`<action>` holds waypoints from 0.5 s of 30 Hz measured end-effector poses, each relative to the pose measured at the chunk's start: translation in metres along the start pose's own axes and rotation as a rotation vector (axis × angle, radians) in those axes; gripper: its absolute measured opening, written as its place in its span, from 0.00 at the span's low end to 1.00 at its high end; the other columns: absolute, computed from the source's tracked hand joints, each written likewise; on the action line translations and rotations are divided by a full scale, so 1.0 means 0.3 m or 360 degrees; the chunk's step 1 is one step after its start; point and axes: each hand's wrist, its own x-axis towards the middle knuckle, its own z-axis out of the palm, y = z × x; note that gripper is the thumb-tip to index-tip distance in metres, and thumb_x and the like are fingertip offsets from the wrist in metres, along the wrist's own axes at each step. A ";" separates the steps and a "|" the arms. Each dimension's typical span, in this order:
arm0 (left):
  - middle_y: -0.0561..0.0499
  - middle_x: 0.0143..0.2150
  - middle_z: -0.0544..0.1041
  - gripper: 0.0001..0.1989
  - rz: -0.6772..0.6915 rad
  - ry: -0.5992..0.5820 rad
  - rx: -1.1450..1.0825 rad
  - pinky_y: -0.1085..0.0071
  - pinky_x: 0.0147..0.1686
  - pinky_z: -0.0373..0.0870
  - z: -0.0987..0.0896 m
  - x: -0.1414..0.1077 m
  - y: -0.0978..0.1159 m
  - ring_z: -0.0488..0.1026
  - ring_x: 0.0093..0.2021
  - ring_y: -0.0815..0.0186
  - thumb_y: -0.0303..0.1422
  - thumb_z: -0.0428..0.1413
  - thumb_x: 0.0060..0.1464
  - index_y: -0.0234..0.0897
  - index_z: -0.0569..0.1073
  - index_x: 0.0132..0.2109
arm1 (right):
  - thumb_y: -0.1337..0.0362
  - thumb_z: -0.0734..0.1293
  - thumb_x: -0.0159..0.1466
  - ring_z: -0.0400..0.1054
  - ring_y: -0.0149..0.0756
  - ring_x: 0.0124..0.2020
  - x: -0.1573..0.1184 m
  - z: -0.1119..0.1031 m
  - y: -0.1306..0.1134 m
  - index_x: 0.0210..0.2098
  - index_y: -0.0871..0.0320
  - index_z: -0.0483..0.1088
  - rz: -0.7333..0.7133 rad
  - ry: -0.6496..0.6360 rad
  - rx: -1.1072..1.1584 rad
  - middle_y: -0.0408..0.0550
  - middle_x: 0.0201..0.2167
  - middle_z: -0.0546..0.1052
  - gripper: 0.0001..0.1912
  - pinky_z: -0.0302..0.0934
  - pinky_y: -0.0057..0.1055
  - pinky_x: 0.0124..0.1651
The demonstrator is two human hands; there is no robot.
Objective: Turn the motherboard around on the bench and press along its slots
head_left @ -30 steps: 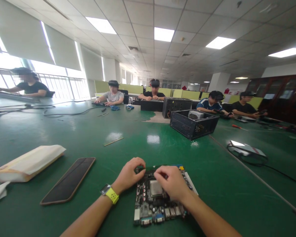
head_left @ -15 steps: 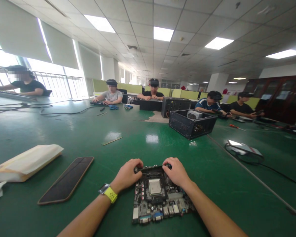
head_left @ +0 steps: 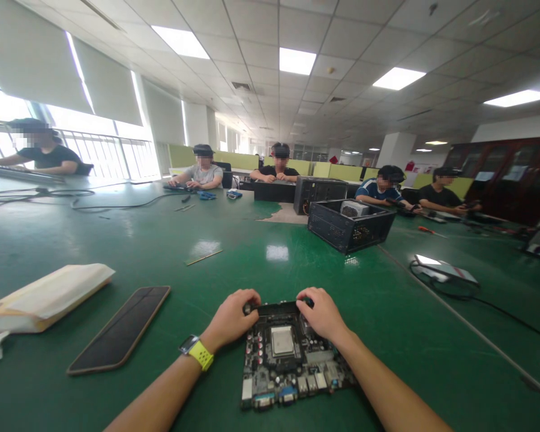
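Note:
A computer motherboard (head_left: 292,378) lies flat on the green table, its ports facing me. A square silver processor (head_left: 282,341) sits in its socket. Along the board's far edge runs a dark strip (head_left: 276,309), which looks like memory slots or a RAM stick; I cannot tell which. My left hand (head_left: 236,315), with a yellow-strapped watch (head_left: 200,354) on the wrist, curls its fingers round the strip's left end at the board's far corner. At the other end my right hand (head_left: 321,312) is bent in the same way. The fingertips are partly hidden.
On the left lie a phone (head_left: 121,330) and a paper-wrapped package (head_left: 49,297). A thin yellow stick (head_left: 204,258) lies farther off. An open computer case (head_left: 348,231) stands beyond the board. At right is a flat device (head_left: 450,271) with a cable. Several co-workers sit across the table.
Both hands stay at the motherboard's far edge with almost no visible movement. At the far right edge, a metal-looking object has come into view on the table.

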 end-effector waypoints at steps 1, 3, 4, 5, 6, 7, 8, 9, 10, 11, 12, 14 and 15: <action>0.52 0.32 0.73 0.08 0.0002 -0.0001 -0.0004 0.69 0.37 0.64 -0.001 0.000 0.001 0.69 0.35 0.62 0.24 0.51 0.44 0.38 0.71 0.34 | 0.62 0.63 0.61 0.65 0.37 0.43 0.002 -0.001 0.003 0.36 0.55 0.74 0.0006 -0.0002 0.0001 0.45 0.37 0.76 0.09 0.55 0.31 0.48; 0.52 0.33 0.73 0.09 0.0008 -0.0002 -0.0013 0.68 0.38 0.65 -0.001 -0.001 0.001 0.69 0.36 0.62 0.24 0.51 0.44 0.38 0.71 0.35 | 0.62 0.63 0.61 0.65 0.37 0.43 0.007 -0.011 0.001 0.36 0.55 0.74 0.0021 -0.0001 -0.0010 0.45 0.37 0.76 0.09 0.55 0.31 0.48; 0.52 0.33 0.74 0.09 0.0011 -0.0005 -0.0017 0.68 0.38 0.65 -0.001 -0.001 0.001 0.69 0.36 0.62 0.24 0.51 0.44 0.38 0.71 0.35 | 0.62 0.63 0.61 0.65 0.37 0.43 0.008 -0.022 -0.006 0.36 0.55 0.74 0.0026 0.0013 -0.0025 0.45 0.38 0.76 0.08 0.55 0.31 0.48; 0.52 0.33 0.74 0.09 0.0014 -0.0003 -0.0023 0.68 0.39 0.65 0.000 0.000 0.000 0.70 0.36 0.62 0.24 0.51 0.44 0.38 0.71 0.35 | 0.62 0.63 0.61 0.65 0.37 0.43 0.007 -0.035 -0.021 0.35 0.56 0.74 0.0026 0.0039 -0.0043 0.46 0.38 0.76 0.08 0.55 0.31 0.48; 0.52 0.34 0.74 0.09 0.0016 0.0005 -0.0034 0.68 0.39 0.65 0.001 0.000 -0.002 0.70 0.37 0.62 0.24 0.51 0.45 0.38 0.71 0.36 | 0.62 0.63 0.61 0.65 0.37 0.43 0.002 -0.050 -0.044 0.35 0.56 0.73 0.0018 0.0072 -0.0063 0.46 0.38 0.76 0.08 0.55 0.31 0.48; 0.51 0.35 0.74 0.09 0.0017 0.0024 -0.0047 0.67 0.40 0.66 0.002 0.001 -0.004 0.70 0.37 0.62 0.25 0.51 0.46 0.38 0.71 0.37 | 0.62 0.62 0.61 0.65 0.37 0.42 -0.008 -0.064 -0.076 0.34 0.56 0.73 -0.0002 0.0102 -0.0083 0.46 0.37 0.77 0.08 0.55 0.31 0.47; 0.51 0.35 0.75 0.09 0.0018 0.0053 -0.0060 0.67 0.41 0.66 0.003 0.003 -0.006 0.70 0.38 0.62 0.26 0.51 0.47 0.38 0.71 0.37 | 0.61 0.62 0.62 0.66 0.37 0.41 -0.023 -0.076 -0.117 0.33 0.56 0.73 -0.0036 0.0114 -0.0102 0.46 0.35 0.77 0.09 0.56 0.31 0.46; 0.51 0.36 0.75 0.08 0.0019 0.0090 -0.0072 0.66 0.41 0.66 0.003 0.004 -0.008 0.71 0.38 0.62 0.26 0.51 0.48 0.38 0.71 0.38 | 0.59 0.61 0.63 0.66 0.36 0.40 -0.044 -0.083 -0.163 0.32 0.55 0.72 -0.0087 0.0103 -0.0119 0.46 0.34 0.77 0.11 0.56 0.31 0.44; 0.50 0.36 0.75 0.08 0.0017 0.0128 -0.0080 0.66 0.42 0.67 0.003 0.006 -0.011 0.71 0.39 0.61 0.27 0.51 0.49 0.38 0.71 0.38 | 0.56 0.59 0.64 0.67 0.36 0.37 -0.069 -0.084 -0.213 0.30 0.55 0.72 -0.0152 0.0044 -0.0138 0.45 0.31 0.76 0.14 0.57 0.31 0.42; 0.50 0.37 0.75 0.08 0.0014 0.0161 -0.0083 0.65 0.42 0.67 0.003 0.007 -0.014 0.71 0.39 0.61 0.28 0.51 0.50 0.38 0.71 0.39 | 0.53 0.59 0.64 0.68 0.36 0.35 -0.098 -0.077 -0.264 0.30 0.55 0.71 -0.0240 -0.0053 -0.0156 0.45 0.30 0.76 0.16 0.57 0.31 0.39; 0.50 0.37 0.75 0.07 0.0011 0.0186 -0.0081 0.65 0.42 0.67 0.002 0.008 -0.016 0.71 0.39 0.61 0.28 0.52 0.51 0.38 0.71 0.38 | 0.47 0.59 0.63 0.68 0.38 0.34 -0.127 -0.063 -0.310 0.31 0.54 0.72 -0.0345 -0.0168 -0.0186 0.46 0.31 0.77 0.19 0.58 0.32 0.37; 0.50 0.37 0.75 0.06 0.0003 0.0223 -0.0072 0.65 0.41 0.68 0.000 0.009 -0.019 0.71 0.38 0.61 0.30 0.52 0.52 0.38 0.71 0.38 | 0.37 0.59 0.57 0.70 0.43 0.33 -0.182 -0.018 -0.383 0.32 0.56 0.72 -0.0494 -0.0371 -0.0318 0.50 0.31 0.77 0.28 0.59 0.35 0.35; 0.50 0.37 0.75 0.06 0.0001 0.0236 -0.0068 0.65 0.41 0.68 -0.001 0.009 -0.020 0.71 0.38 0.61 0.30 0.52 0.52 0.38 0.71 0.38 | 0.36 0.60 0.55 0.70 0.44 0.31 -0.204 0.008 -0.406 0.32 0.57 0.73 -0.0538 -0.0463 -0.0392 0.52 0.30 0.78 0.30 0.60 0.36 0.34</action>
